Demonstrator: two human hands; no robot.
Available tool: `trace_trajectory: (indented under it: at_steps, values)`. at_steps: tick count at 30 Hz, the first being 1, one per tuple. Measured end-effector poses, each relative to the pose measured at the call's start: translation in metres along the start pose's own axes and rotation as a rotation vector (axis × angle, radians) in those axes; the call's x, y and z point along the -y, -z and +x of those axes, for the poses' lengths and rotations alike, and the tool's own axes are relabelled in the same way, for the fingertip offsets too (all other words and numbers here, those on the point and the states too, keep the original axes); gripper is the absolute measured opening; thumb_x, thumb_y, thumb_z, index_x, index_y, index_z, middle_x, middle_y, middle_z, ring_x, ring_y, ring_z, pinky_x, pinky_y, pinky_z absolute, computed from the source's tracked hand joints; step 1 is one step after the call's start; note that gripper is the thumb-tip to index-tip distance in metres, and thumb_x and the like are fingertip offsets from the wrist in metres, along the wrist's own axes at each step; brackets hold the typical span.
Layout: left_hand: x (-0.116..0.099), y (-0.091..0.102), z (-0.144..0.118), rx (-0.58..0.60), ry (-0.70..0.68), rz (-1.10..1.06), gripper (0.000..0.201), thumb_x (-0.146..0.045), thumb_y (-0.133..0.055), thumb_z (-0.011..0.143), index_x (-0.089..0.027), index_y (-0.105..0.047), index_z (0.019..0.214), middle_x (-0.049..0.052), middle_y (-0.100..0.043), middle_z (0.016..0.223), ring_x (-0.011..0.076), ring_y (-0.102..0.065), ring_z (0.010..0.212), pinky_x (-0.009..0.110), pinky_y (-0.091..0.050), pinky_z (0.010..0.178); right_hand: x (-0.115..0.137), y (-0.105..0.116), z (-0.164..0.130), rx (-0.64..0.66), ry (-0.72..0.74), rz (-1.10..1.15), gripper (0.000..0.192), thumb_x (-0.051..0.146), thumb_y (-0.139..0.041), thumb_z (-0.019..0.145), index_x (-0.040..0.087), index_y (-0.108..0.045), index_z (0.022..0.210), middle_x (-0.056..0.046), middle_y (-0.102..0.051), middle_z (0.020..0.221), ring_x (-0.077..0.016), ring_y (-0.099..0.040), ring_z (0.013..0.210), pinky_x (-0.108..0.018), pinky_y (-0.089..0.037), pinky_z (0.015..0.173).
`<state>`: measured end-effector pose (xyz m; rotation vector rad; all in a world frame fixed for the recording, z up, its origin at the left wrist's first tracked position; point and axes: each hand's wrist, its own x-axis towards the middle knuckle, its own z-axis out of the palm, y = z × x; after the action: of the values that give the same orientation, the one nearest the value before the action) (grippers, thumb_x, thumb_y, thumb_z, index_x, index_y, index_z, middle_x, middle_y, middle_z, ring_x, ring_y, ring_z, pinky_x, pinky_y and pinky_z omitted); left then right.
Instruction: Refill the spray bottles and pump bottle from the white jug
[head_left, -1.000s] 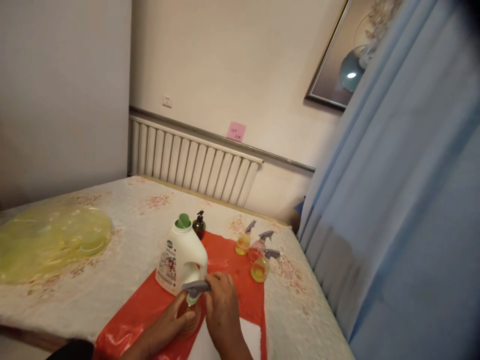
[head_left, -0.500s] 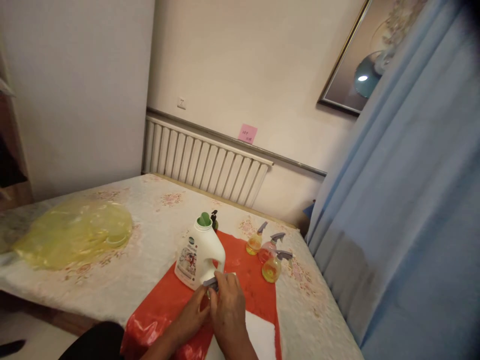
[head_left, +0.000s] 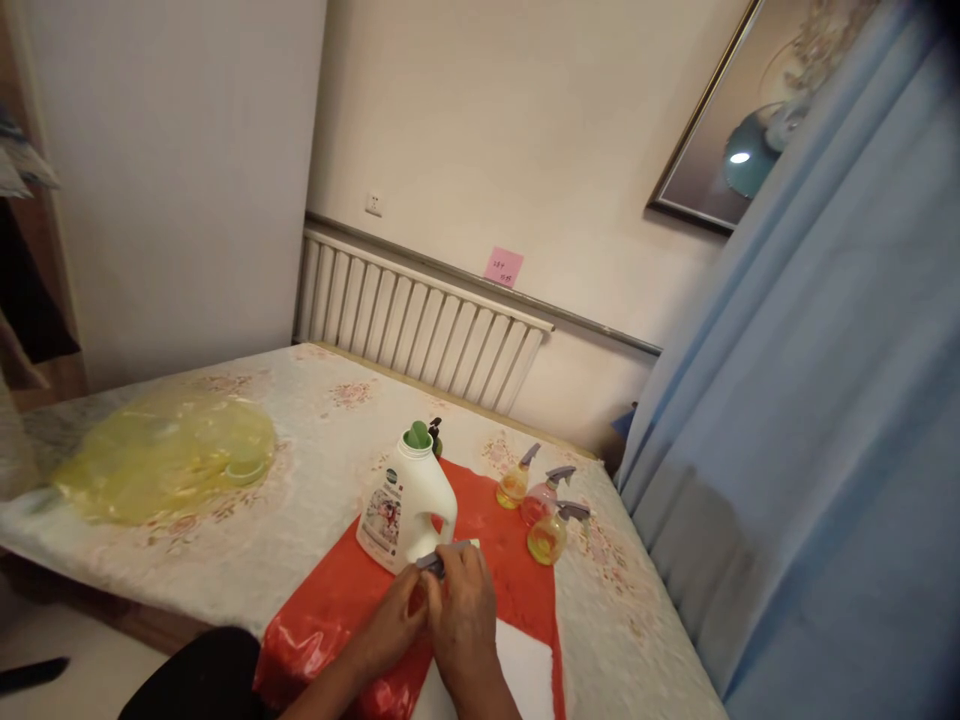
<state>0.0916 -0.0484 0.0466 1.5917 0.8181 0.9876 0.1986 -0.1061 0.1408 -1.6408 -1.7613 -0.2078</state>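
Red sheet (head_left: 352,600): plastic, spread on the table's near edge under both hands.
Left hand (head_left: 394,625): fingers wrapped round a hidden bottle body.
Right hand (head_left: 465,620): fingers clamped on the grey trigger sprayer (head_left: 442,557).
Behind: white detergent jug (head_left: 405,495) touching the sprayer.
Farther right: three spray bottles (head_left: 544,505).

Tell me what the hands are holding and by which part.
Both hands hold a small spray bottle: the right hand grips its grey trigger head, and the left hand wraps the body below, which is hidden from view.
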Motion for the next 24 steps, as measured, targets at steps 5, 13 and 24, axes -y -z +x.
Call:
trace_trajectory:
  at_steps: [5,13,24]
  values:
    - [-0.003,-0.001,0.0,-0.009,-0.013,-0.009,0.046,-0.046,-0.065,0.084,-0.019,-0.062,0.122,0.012,-0.066,0.125,0.031,-0.056,0.121,0.043,-0.042,0.109,-0.003,-0.008,-0.003,-0.045,-0.024,0.026,0.029,0.013,-0.071,0.08,0.022,-0.067,0.106,-0.007,-0.063,0.094,-0.0275,-0.06,0.088,-0.04,-0.05,0.077]
    - [-0.002,-0.002,0.001,-0.016,-0.036,0.073,0.041,-0.04,-0.061,0.087,-0.021,-0.062,0.123,0.011,-0.066,0.126,0.0279,-0.059,0.115,0.04,-0.044,0.107,-0.006,-0.027,-0.007,-0.153,-0.089,0.052,0.032,0.006,-0.066,0.076,0.02,-0.066,0.106,-0.008,-0.059,0.095,-0.0281,-0.059,0.09,-0.041,-0.05,0.08]
    - [0.001,-0.005,0.0,-0.06,-0.041,0.059,0.041,-0.041,-0.059,0.087,-0.019,-0.063,0.122,0.013,-0.067,0.124,0.0322,-0.06,0.114,0.041,-0.048,0.101,-0.004,-0.03,-0.005,-0.199,-0.112,0.12,0.027,0.012,-0.074,0.075,0.02,-0.065,0.099,-0.007,-0.057,0.091,-0.0283,-0.057,0.088,-0.043,-0.049,0.08]
